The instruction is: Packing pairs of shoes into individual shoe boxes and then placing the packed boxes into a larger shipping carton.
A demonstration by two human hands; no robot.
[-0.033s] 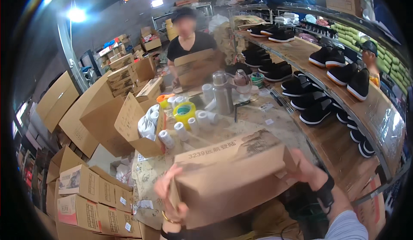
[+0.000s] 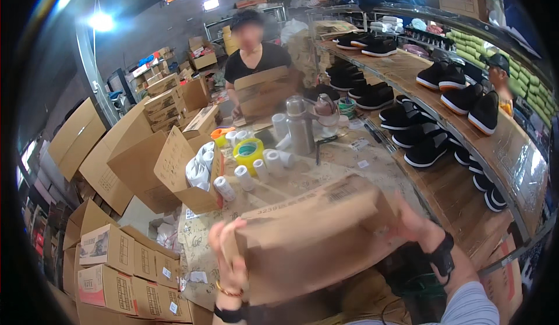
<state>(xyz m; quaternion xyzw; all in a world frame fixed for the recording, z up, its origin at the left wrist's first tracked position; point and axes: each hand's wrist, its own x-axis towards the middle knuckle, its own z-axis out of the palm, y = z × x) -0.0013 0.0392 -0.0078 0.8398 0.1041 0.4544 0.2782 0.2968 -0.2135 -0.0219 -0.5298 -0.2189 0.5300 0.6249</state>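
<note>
Box: a brown cardboard shoe box [image 2: 317,237] is held up over the near edge of the worktable [image 2: 349,162], tilted, its long side facing us
Left hand: the left hand [image 2: 228,255] clasps the box's left end, fingers curled over the edge and pressed on the cardboard; a bracelet sits at the wrist
Right hand: the right hand [image 2: 414,223] grips the right end, fingers wrapped round the back corner, a dark band on the wrist
Table: behind the box stand white tape rolls [image 2: 265,165], a yellow tape roll [image 2: 249,152] and a steel flask [image 2: 300,126]
Across the table: another person [image 2: 254,54] in a black top holds a second brown box [image 2: 265,91] against the chest
Right side: black shoes [image 2: 428,150] lie in rows on the wooden shelves [image 2: 454,179]
Left side: open cartons [image 2: 145,162] and stacked printed boxes [image 2: 116,267] crowd the floor beside the table
</note>
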